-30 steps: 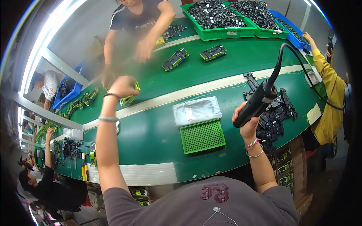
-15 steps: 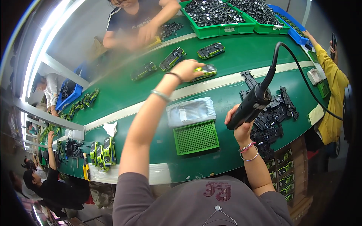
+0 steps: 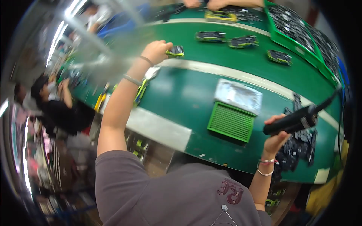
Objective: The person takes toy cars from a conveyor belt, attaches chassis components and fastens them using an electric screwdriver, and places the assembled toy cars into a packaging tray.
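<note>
My left hand [image 3: 155,52] is closed on a small toy car [image 3: 176,51] with green and dark bodywork, over the far left of the green bench. In my right hand [image 3: 276,141] I grip a black electric screwdriver [image 3: 292,121], its cord running off to the upper right. Under and beside it lies a pile of black plastic chassis pieces [image 3: 299,148]. Three more toy cars, a left one [image 3: 211,36], a middle one [image 3: 244,41] and a right one [image 3: 279,57], rest dark underside up on the far strip. Other green cars [image 3: 141,92] stand partly hidden behind my left forearm.
A green perforated basket [image 3: 230,122] sits mid-bench against a silvery packet [image 3: 239,96]. Green bins [image 3: 294,35] of small black parts stand far right. A co-worker's hands [image 3: 217,4] are across the bench by a yellow piece [image 3: 220,16]. A yellow-handled tool [image 3: 101,100] lies left.
My left hand, earlier at a car on the far strip, has swung left with a car in it. The view has turned left. The screwdriver stays in my right hand, now tilted flatter.
</note>
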`<action>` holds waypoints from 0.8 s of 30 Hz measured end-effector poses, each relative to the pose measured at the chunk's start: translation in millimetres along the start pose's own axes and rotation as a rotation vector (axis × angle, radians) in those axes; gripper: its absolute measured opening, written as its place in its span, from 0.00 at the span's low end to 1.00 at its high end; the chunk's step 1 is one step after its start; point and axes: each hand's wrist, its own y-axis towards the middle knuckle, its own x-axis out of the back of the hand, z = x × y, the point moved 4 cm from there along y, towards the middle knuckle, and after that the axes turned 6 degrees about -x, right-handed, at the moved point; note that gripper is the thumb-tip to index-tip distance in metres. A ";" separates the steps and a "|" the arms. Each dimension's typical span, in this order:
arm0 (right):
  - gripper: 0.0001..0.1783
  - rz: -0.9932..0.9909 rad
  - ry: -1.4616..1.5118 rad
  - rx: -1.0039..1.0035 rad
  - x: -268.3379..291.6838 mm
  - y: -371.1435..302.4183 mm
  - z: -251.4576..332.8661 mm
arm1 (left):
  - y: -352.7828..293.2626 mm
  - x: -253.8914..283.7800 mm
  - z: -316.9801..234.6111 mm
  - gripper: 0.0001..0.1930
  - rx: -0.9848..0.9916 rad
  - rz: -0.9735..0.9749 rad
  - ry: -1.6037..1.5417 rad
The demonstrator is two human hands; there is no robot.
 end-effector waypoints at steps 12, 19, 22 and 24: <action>0.52 0.112 -0.180 0.006 14.9 14.6 -13.3 | -362.0 60.6 -63.6 0.19 0.810 -0.140 -0.204; 0.53 0.113 -0.256 -0.010 -5.2 13.4 -5.1 | -580.2 -33.5 -207.7 0.18 1.701 0.218 -0.842; 0.53 0.128 -0.281 0.020 -17.8 6.9 -2.0 | -611.6 -67.9 -250.3 0.21 1.910 0.556 -1.073; 0.53 0.124 -0.287 0.034 -17.5 8.1 -0.3 | -622.5 -78.4 -263.1 0.19 1.939 0.709 -1.071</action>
